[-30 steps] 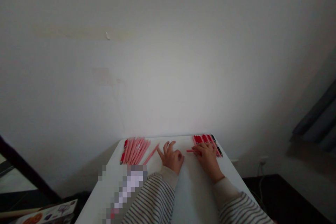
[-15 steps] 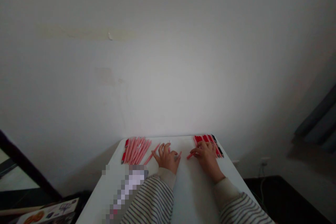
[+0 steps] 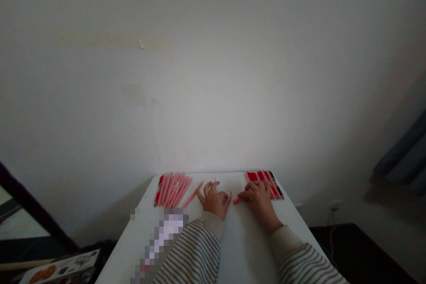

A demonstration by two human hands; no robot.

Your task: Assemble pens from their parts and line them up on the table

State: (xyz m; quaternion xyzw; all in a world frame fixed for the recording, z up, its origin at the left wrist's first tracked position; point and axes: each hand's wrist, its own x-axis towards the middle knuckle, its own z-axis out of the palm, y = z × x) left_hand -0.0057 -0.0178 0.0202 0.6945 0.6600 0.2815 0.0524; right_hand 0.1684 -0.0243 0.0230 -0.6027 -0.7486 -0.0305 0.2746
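On the white table (image 3: pixel 234 239), my left hand (image 3: pixel 214 204) has its thumb and forefinger pinched on a short pink piece (image 3: pixel 230 195), its other fingers spread. A single pink pen (image 3: pixel 193 194) lies at its fingertips on the left. Opposite, the fingers of my right hand (image 3: pixel 259 200) close on a pink pen (image 3: pixel 237 200), its end pointing left at the piece, with a small gap between them. Several pink pens (image 3: pixel 175 190) lie in a fanned pile at the far left. Beyond my right hand is a row of red-and-pink pens (image 3: pixel 258 176), partly hidden by it.
A small white item (image 3: pixel 216 179) lies near the back edge. A pixelated phone-like object (image 3: pixel 168 233) rests at the table's left side. The wall (image 3: pixel 213 75) rises directly behind the table. A printed box (image 3: pixel 63 268) sits low at the left; a cable (image 3: pixel 332 230) hangs at the right.
My hands have shifted slightly: the right one has moved a little left with the pen, and the left one a little right. The two pink pieces are closer together.
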